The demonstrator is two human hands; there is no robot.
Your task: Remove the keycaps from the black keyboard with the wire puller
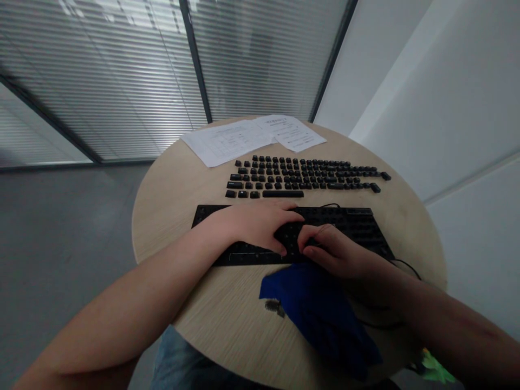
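A black keyboard (363, 230) with its keycaps off lies across the round table. Over its left and middle part rests my left hand (260, 223), palm down, with thumb and fingers spread; it holds nothing that I can see. Just to the right, my right hand (331, 249) is curled above the keyboard with its fingertips pinched together. Anything in that pinch is too small or hidden to make out. Beyond the keyboard, black keycaps (260, 177) are laid out in rows, and the long space bar keycap (283, 194) lies in the nearest row.
A crumpled blue cloth (320, 314) lies on the wooden table (219, 303) at the front, beside a small brush-like piece (274, 307). Printed papers (239, 141) are at the far edge. A black cable (406, 265) runs off at the right.
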